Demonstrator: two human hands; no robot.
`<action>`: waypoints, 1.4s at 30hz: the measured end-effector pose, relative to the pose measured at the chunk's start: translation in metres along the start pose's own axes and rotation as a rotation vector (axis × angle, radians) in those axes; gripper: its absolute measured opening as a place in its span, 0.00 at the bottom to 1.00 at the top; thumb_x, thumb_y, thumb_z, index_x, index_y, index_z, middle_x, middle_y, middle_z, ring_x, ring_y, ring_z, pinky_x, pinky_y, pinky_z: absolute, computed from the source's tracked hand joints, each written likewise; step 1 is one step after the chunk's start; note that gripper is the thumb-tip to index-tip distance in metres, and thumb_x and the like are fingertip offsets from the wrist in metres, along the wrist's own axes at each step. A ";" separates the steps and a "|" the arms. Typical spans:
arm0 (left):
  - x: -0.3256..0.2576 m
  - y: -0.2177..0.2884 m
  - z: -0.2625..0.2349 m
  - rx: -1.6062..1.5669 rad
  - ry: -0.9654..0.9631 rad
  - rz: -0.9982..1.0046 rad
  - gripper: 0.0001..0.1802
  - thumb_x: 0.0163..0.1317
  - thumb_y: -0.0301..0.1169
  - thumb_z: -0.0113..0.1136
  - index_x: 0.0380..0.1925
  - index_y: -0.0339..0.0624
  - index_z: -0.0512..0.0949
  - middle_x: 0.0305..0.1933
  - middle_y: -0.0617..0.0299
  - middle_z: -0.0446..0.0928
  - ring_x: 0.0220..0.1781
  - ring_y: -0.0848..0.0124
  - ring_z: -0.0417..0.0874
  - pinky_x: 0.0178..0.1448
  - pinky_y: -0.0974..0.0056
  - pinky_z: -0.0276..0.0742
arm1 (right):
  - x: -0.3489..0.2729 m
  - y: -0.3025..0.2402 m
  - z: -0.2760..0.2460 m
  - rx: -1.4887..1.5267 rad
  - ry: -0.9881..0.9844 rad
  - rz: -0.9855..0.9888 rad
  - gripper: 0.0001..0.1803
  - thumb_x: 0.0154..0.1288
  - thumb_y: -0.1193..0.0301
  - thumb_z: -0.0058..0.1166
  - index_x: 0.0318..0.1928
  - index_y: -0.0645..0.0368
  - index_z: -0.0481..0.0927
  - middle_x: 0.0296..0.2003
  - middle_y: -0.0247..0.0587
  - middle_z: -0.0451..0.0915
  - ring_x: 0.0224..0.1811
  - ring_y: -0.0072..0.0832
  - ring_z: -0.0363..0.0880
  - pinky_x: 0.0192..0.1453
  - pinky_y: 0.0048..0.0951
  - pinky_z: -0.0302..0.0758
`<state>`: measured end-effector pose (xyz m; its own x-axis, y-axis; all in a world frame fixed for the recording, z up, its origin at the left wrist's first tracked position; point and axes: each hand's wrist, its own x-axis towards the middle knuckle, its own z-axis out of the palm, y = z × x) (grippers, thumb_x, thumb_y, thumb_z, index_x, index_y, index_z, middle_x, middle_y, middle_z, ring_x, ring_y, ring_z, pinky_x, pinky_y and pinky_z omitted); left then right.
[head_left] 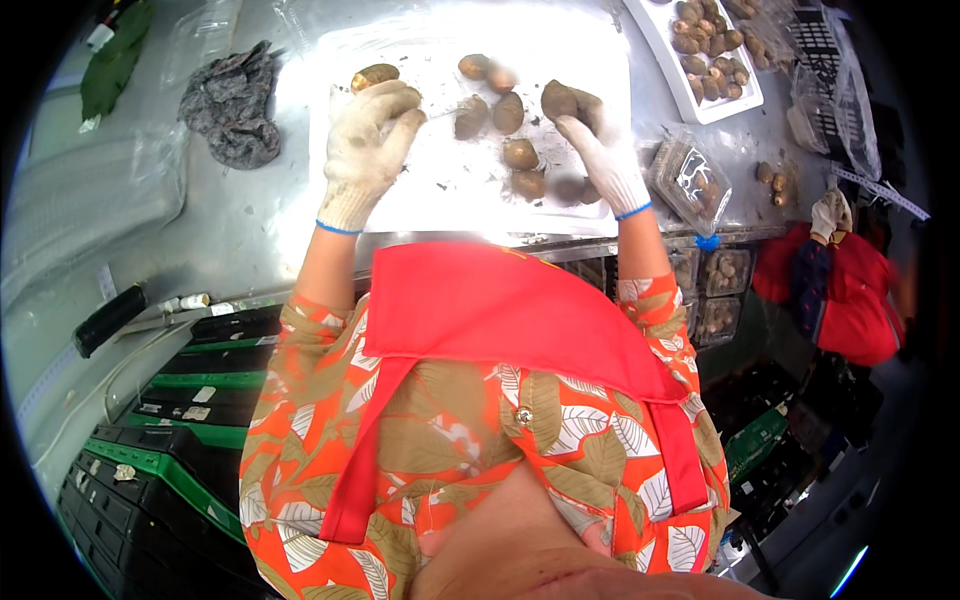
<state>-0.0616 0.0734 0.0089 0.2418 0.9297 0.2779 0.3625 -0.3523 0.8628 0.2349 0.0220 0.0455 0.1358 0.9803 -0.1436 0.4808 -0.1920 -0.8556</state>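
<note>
My left hand (368, 150), in a white knit glove, is over the left side of a white tray (440, 210). Its fingers are bent, the thumb stands apart, and a brown tuber like a small taro (374, 76) lies just beyond the knuckles. At the tray's right side, my gloved right hand (603, 145) grips another taro (558, 100) between thumb and fingers; part of those fingers is hidden. Between the hands lie several more taros (508, 113), and others (520, 153) sit nearer me. Dark crumbs of soil are scattered over the tray.
A white tray of taros (712, 55) is at the far right. Nearer stands a clear plastic box (692, 183), with loose taros (772, 178) beside it. A dark grey cloth (232, 105) lies left on the metal table (285, 190). Black and green crates (150, 460) stand below left.
</note>
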 end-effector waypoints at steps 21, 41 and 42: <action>0.006 0.044 0.052 -0.441 -0.471 -0.131 0.27 0.66 0.23 0.60 0.66 0.36 0.73 0.64 0.56 0.78 0.64 0.67 0.79 0.66 0.63 0.77 | -0.021 0.003 0.022 0.622 -0.153 0.265 0.23 0.79 0.60 0.47 0.61 0.64 0.79 0.37 0.34 0.83 0.34 0.19 0.78 0.39 0.22 0.76; -0.005 -0.004 -0.040 -0.207 0.060 -0.376 0.24 0.69 0.30 0.60 0.63 0.35 0.77 0.58 0.50 0.82 0.58 0.63 0.83 0.62 0.62 0.82 | -0.030 0.003 0.044 -0.615 -0.042 -0.111 0.34 0.58 0.53 0.66 0.60 0.63 0.82 0.41 0.56 0.85 0.48 0.46 0.85 0.56 0.41 0.80; -0.004 0.000 -0.046 -0.262 0.040 -0.407 0.24 0.70 0.29 0.59 0.64 0.34 0.75 0.58 0.49 0.81 0.58 0.63 0.83 0.61 0.62 0.82 | -0.029 -0.001 0.043 -0.568 -0.103 -0.018 0.34 0.58 0.54 0.66 0.60 0.62 0.81 0.44 0.57 0.85 0.49 0.46 0.85 0.58 0.42 0.79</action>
<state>-0.1040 0.0742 0.0271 0.0909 0.9915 -0.0927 0.1803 0.0752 0.9807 0.1930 -0.0043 0.0288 0.0515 0.9777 -0.2035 0.8759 -0.1421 -0.4612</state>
